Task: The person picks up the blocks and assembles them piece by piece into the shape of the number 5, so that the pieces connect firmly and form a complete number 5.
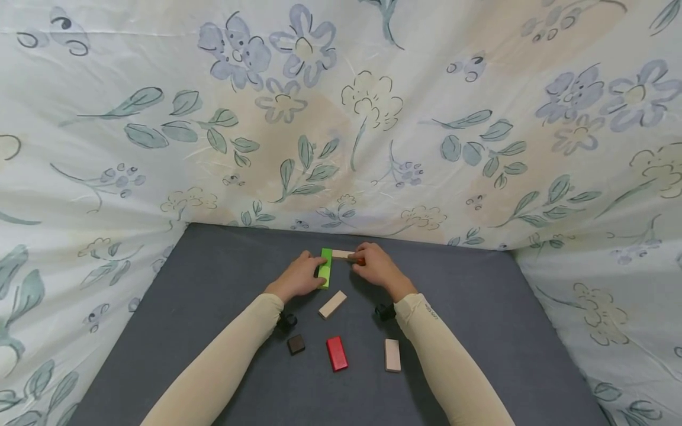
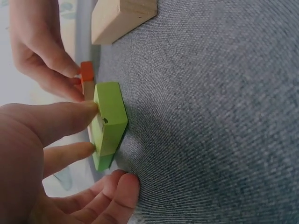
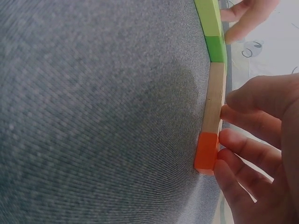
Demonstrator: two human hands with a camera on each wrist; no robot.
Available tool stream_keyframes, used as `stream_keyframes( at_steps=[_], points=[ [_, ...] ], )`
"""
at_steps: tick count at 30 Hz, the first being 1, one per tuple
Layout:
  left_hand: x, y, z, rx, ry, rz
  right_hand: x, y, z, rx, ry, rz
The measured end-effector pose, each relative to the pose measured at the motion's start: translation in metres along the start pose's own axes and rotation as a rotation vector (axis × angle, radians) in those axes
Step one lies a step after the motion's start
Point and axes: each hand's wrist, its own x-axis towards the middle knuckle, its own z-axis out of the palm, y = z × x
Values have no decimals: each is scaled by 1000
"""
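In the head view, my left hand (image 1: 299, 276) rests its thumb and index fingertips on top of a light green block (image 2: 111, 103). A darker green block (image 3: 215, 48) continues that row at its far end. From there a plain wooden block (image 3: 214, 95) runs to the right, ending at an orange block (image 3: 206, 150). My right hand (image 1: 379, 267) touches the wooden and orange blocks with its fingertips, all along one face. In the left wrist view, the other left fingers hang bent beside the row, off the blocks.
Nearer me on the grey cloth surface (image 1: 224, 331) lie a loose wooden block (image 1: 333, 305), a dark brown cube (image 1: 296, 344), a red block (image 1: 337, 354) and a pale wooden block (image 1: 392, 355). A floral curtain (image 1: 330, 148) surrounds the back and sides.
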Motion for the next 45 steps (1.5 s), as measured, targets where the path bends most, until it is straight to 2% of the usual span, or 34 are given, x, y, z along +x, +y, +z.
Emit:
stream_keyframes(
  at_steps=[4,7,11,15,20,25,37,45],
  points=[
    [4,0,-5,33,43,46,0,0,1,3,3,-6],
    [12,1,-9,85,68,107,1,-1,2,0,6,-3],
    [22,2,-13,148,21,189,2,-2,3,-2,-1,4],
    [26,2,-15,195,-30,228,3,-6,2,8,-4,0],
    [27,1,-16,198,-53,213,4,-7,0,10,12,-16],
    [29,3,-17,183,-60,225,4,-6,0,-5,12,-12],
    [34,6,-14,216,-98,199,1,-9,1,-45,1,10],
    [34,8,-13,216,-93,223,-1,-6,4,-68,17,-10]
  ],
)
